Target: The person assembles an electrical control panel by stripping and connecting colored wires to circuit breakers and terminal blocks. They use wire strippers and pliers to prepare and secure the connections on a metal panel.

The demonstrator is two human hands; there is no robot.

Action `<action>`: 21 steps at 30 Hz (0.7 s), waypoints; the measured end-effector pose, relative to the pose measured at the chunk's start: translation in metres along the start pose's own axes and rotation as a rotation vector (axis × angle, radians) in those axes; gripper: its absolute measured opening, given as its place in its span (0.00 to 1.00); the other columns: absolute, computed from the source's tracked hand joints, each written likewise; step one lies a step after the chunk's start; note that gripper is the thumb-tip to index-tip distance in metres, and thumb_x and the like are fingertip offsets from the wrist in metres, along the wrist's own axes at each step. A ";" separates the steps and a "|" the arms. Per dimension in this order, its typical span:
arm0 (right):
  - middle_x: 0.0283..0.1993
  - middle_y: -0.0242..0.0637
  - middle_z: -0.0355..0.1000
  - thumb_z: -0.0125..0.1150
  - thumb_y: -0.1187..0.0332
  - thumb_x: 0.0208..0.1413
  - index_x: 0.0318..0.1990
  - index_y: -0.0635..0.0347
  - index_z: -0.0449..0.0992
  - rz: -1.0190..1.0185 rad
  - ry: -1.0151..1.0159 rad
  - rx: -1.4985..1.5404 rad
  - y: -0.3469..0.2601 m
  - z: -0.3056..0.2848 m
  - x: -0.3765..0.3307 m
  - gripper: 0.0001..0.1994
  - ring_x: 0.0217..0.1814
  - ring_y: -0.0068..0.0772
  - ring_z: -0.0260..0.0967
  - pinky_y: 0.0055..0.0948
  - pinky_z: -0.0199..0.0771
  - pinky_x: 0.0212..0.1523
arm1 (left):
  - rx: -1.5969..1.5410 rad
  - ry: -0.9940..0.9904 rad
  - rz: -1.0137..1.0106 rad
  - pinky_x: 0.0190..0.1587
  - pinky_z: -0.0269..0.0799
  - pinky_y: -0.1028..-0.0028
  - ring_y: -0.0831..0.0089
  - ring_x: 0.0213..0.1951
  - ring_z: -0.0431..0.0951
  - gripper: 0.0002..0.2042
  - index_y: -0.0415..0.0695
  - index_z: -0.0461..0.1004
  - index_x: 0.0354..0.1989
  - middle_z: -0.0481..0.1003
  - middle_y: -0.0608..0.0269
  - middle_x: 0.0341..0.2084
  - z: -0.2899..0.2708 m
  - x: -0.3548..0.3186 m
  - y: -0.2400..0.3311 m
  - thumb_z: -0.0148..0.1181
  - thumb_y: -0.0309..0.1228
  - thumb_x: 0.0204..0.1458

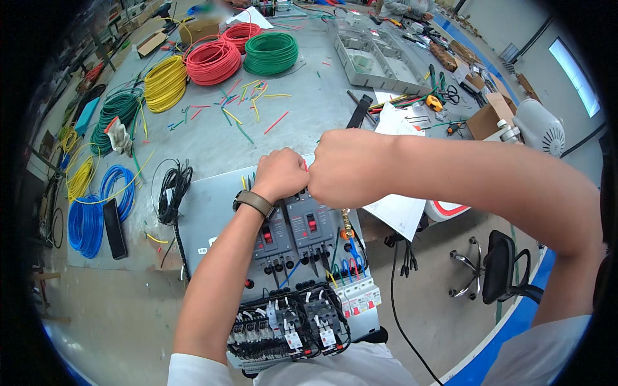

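Going left to right. Far left on the grey workbench (pixel 212 138): I'm counting two blue wire coils (pixel 96 209) with a black flat bar-shaped item (pixel 114 228) lying between them, and a small yellow coil (pixel 78 177) just above. Further up there are one dark green coil (pixel 116 116), one larger yellow coil (pixel 166 82), two red coils (pixel 214 62), and one bright green coil (pixel 271 53). Short wire offcuts (pixel 248 106) in red, yellow and green are lying scattered below the coils. One black cable bundle (pixel 172 190) is sitting just left of the panel.

The electrical panel (pixel 206 212) is lying flat in front of me. It's carrying two grey moulded-case breakers (pixel 293 231) side by side, each with a red toggle, and wired contactors (pixel 290 325) along the near edge.

My left hand (pixel 278 174), watch strap on the wrist, is curling closed at the top edge of the breakers; fingers are hidden, so I can't tell what it's pinching. My right hand (pixel 347 168) is making a tight fist, touching the left hand, over the same spot; what's inside isn't visible.

Right of the panel: paper sheets (pixel 396 209), one grey plastic enclosure (pixel 373 58), one cardboard box (pixel 487 119), one white fan (pixel 539 127), one black stool (pixel 499 267) on the floor.
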State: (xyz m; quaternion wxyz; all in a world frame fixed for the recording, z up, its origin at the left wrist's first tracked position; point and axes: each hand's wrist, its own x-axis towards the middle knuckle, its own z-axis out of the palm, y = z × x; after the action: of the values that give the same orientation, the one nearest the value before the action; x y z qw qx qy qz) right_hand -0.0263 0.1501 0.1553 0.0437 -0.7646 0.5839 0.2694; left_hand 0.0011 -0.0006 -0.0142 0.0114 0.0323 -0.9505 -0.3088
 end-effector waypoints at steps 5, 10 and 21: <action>0.16 0.41 0.73 0.64 0.66 0.48 0.20 0.57 0.79 0.190 0.072 0.127 -0.003 0.004 0.002 0.09 0.21 0.49 0.75 0.42 0.73 0.24 | 0.008 0.013 0.020 0.45 0.75 0.54 0.44 0.37 0.82 0.15 0.42 0.83 0.22 0.82 0.43 0.28 0.001 -0.001 0.000 0.63 0.42 0.42; 0.14 0.41 0.71 0.63 0.65 0.47 0.26 0.56 0.78 0.400 0.344 0.156 -0.011 0.030 0.003 0.06 0.18 0.49 0.73 0.43 0.71 0.21 | 0.027 -0.008 0.027 0.46 0.75 0.53 0.43 0.40 0.82 0.17 0.42 0.85 0.26 0.82 0.41 0.32 0.003 0.001 0.003 0.63 0.45 0.44; 0.14 0.41 0.70 0.63 0.69 0.43 0.21 0.55 0.76 0.770 0.746 0.109 -0.042 0.050 0.013 0.04 0.16 0.47 0.72 0.41 0.71 0.20 | 0.035 0.016 0.009 0.49 0.76 0.52 0.40 0.43 0.82 0.21 0.39 0.85 0.32 0.82 0.38 0.35 0.012 0.004 -0.003 0.59 0.47 0.50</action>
State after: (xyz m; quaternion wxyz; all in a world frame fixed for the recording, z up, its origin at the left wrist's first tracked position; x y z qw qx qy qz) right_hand -0.0034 0.1705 0.0966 -0.2292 -0.5354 0.8111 -0.0547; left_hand -0.0032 0.0037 -0.0252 0.0200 0.0306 -0.9558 -0.2918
